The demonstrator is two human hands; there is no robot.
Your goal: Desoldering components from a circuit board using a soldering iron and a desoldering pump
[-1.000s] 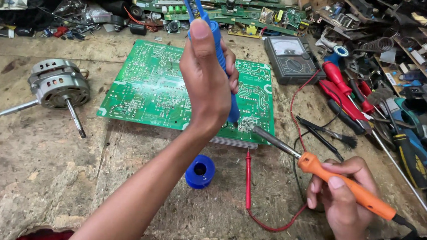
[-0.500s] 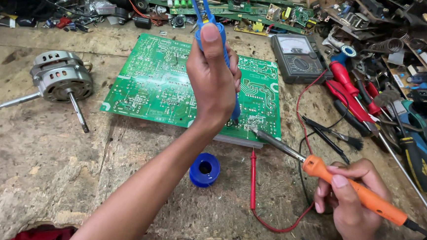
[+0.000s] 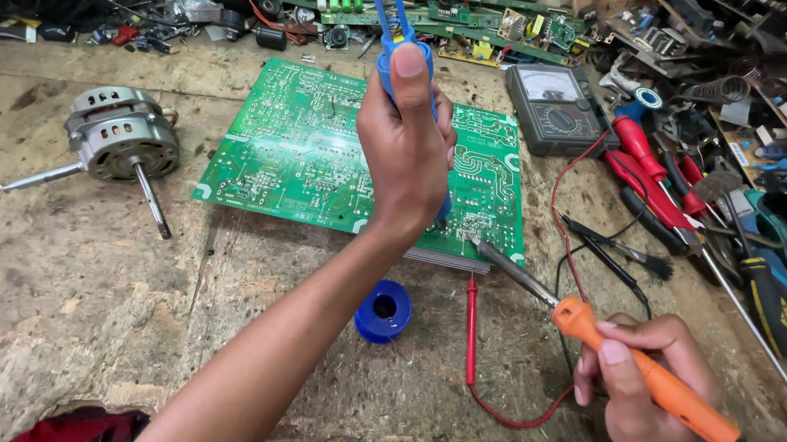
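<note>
A person's left hand is wrapped in a fist around a blue plastic desoldering pump, thumb pressed on its top end, the tool standing nearly upright with its tip down on the near right part of a large green printed circuit board. The board lies flat, solder side up, its pale traces and silver joints showing, in the middle of a rough, pitted wooden workbench.

The right hand curls its fingers around the smooth orange handle of a soldering iron, whose slim grey metal shaft slants up and left so that its point meets the board's near right edge, just beside the pump's tip.

In front of the board, on the bench, stands a small round blue plastic spool, and just right of it lies a red test probe with a thin red lead curling away. A grey analogue multimeter rests beyond the board's right corner. To the left, well apart from the hands, lies a ribbed silver metal electric motor with a long steel shaft. Red-handled tools and assorted hand tools crowd the right side of the bench.
</note>
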